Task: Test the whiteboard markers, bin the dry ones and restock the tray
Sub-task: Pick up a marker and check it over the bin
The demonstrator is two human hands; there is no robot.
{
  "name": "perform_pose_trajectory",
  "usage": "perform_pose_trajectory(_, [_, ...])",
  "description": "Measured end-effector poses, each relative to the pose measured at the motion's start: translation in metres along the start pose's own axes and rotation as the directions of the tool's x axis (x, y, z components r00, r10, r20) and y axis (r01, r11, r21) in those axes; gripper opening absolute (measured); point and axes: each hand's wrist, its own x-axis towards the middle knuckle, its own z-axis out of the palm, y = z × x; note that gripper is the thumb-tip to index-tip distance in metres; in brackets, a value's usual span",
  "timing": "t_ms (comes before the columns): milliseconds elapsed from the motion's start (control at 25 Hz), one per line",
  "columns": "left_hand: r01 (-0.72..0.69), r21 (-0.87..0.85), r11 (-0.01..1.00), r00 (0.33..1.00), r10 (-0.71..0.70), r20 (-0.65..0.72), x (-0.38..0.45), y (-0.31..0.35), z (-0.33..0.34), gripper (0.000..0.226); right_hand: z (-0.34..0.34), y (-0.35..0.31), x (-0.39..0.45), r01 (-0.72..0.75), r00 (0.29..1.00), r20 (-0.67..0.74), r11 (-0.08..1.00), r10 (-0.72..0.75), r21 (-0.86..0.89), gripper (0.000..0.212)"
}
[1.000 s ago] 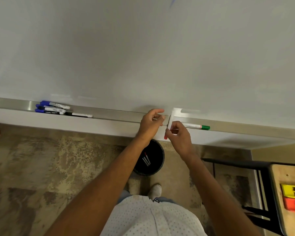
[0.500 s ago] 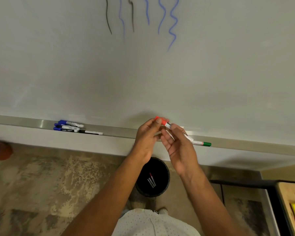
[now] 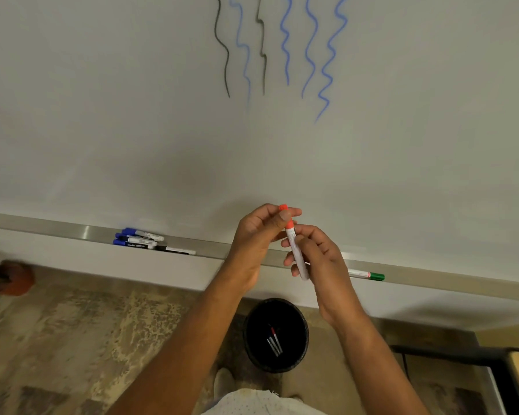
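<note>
red marker [image 3: 295, 253]: upright-ish, white barrel, red cap [image 3: 286, 218] on top end, in front of whiteboard [image 3: 132, 115], above tray line.
left hand [image 3: 256, 238]: fingers [image 3: 282, 212] curled round red cap, pinching it; thumb over cap side.
right hand [image 3: 318, 259]: fingers [image 3: 307, 233] wrapped round barrel, gripping mid to lower part.
step (judged): uncapping for test stroke; cap looks seated yet, cannot tell if loosened.
tray [image 3: 72, 230]: below and behind both sets of fingers; blue and black markers [image 3: 141, 239] well left of left fingers; green marker [image 3: 367, 275] just right of right fingers.
bin [image 3: 276, 335]: on floor, below both hands; discarded markers [image 3: 274, 342] inside.
test squiggles [image 3: 285, 46]: blue and dark lines, well above fingers.
risk, cap: sudden release on hard pull, cap flung to floor or into bin straight below.
risk, ink: tip jerked against left fingers on release, smear on skin.
risk, drop: barrel grip low, slip sends marker down into bin, untested one mixed with dry ones.
risk, sorting: good and dry mixed if retested marker set down beside green one instead of left pile; status of green one cannot tell.
risk, false dry: too light a stroke read as dry.
</note>
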Motion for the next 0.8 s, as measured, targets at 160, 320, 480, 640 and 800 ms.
perform_pose_trajectory(160, [0.002,-0.047,0.999,0.999,0.000,0.040,-0.011,0.012,-0.003,0.022,0.025,-0.011,-0.009,0.079,0.996,0.039,0.991,-0.075,-0.112,0.032])
perform_pose_trajectory(320, [0.033,-0.090,0.995,0.995,-0.024,0.098,-0.013,0.019,-0.007,0.036,0.049,-0.015,-0.016,0.031,0.998,0.054,0.994,-0.026,-0.103,0.037])
perform_pose_trajectory(480, [0.039,-0.118,0.992,0.992,-0.025,0.120,-0.017,0.024,-0.011,0.041,0.069,-0.023,-0.019,0.040,0.999,0.001,0.996,-0.040,-0.085,0.033])
perform_pose_trajectory(640, [-0.004,-0.161,0.987,0.996,0.019,0.089,-0.021,0.032,-0.017,0.038,0.081,-0.034,-0.022,0.059,0.998,0.017,0.995,-0.058,-0.082,0.035])
perform_pose_trajectory(800, [-0.049,-0.187,0.981,0.999,0.052,0.011,-0.021,0.037,-0.017,0.041,0.092,-0.047,-0.022,0.014,0.999,0.029,1.000,-0.014,-0.011,0.028])
